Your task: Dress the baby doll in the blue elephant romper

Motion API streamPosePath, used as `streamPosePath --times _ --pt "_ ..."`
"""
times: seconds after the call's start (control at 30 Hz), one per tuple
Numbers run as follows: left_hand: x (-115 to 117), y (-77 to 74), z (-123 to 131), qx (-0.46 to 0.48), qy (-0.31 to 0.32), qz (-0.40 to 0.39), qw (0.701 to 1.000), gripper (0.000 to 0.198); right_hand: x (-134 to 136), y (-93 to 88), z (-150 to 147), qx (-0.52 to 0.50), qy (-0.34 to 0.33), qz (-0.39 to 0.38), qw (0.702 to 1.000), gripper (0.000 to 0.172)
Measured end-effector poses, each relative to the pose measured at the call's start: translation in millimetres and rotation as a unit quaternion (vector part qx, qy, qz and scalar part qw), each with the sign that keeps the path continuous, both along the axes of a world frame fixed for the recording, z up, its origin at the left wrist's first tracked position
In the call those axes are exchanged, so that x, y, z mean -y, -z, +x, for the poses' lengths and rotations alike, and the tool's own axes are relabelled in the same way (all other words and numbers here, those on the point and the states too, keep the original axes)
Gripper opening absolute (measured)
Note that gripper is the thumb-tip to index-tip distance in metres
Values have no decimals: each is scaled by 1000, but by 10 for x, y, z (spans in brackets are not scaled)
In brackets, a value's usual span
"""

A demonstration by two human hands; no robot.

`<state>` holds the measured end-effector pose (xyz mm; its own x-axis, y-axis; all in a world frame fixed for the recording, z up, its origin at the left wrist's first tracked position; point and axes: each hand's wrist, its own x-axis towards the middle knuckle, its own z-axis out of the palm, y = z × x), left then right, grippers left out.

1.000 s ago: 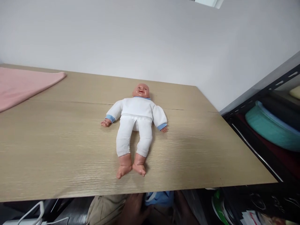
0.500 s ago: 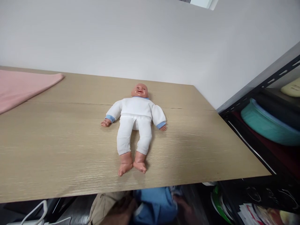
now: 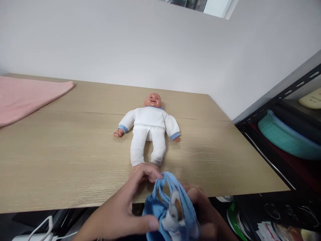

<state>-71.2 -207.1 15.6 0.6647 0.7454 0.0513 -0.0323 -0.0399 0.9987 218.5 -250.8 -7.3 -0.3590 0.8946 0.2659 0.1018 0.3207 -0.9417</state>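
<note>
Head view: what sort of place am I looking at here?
Probably a small indoor workroom or storage corner; I can't be certain. A wood-grain table stands by a plain pale wall, with a black slotted-metal shelf rack beside it holding a teal basin.

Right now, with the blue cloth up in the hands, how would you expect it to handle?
Probably floppy: the blue cloth bunches in soft folds between the left hand and the right hand. Its loose loops at the top may sag or snag on fingers. It seems unlikely to roll, being crumpled rather than round.
</note>
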Motion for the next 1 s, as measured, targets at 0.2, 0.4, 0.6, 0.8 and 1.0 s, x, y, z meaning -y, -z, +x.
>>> streamPosePath --times 0.2,0.4,0.6,0.8,1.0 --pt "-357 -131 165 69 -21 -65 995 70 -465 -549 -206 -8 13 -57 998 16" --pt "-666 -112 81 57 -13 -89 994 73 -605 -702 -277 -29 -13 -88 996 38" --pt "-835 -90 207 97 -81 -104 987 28 -711 -654 -230 101 58 -48 992 27" --pt "-926 -119 179 143 -196 -33 970 20 -763 -668 -305 141 127 -3 982 25" --pt "-735 -182 138 -21 -148 -43 988 47 -805 -637 -386 130 220 132 958 17"
